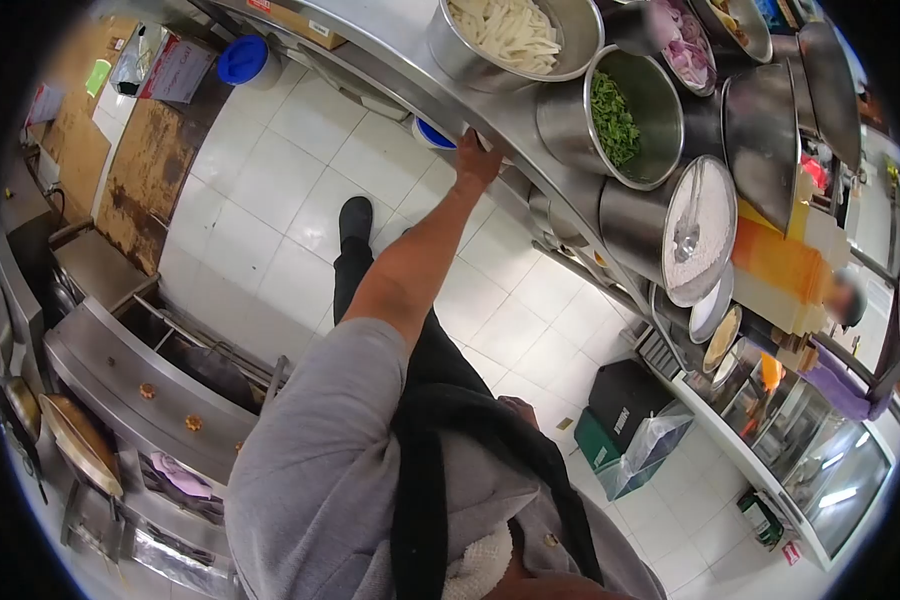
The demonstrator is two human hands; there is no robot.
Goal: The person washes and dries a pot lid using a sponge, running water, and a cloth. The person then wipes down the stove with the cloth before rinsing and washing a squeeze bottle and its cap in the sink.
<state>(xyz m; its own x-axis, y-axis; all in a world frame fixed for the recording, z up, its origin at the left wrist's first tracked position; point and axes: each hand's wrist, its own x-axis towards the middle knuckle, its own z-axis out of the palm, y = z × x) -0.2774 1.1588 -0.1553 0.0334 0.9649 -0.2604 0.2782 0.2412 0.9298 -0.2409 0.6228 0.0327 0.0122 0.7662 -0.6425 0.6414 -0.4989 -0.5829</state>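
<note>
My left hand (478, 160) reaches forward, with the arm stretched out, to the front edge of the steel counter (560, 185). Its fingers are bent at that edge, and what they hold is hidden. A white tub with a blue rim (432, 134) is just left of the hand, below the counter. Near my waist, only a small part of my right hand (518, 408) shows past the dark apron (450, 400); its fingers are hidden. On the counter close to my left hand stand a steel pot of chopped green herbs (615, 120) and a pot of pale strips (505, 35).
A container of white powder with a scoop (685, 240) stands farther along the counter. Sliced onions (682, 45) sit at the back. A green bin (600, 450) is on the tiled floor (290, 180) at right. A blue-lidded bucket (245, 62) and a steel stove (150, 390) are at left.
</note>
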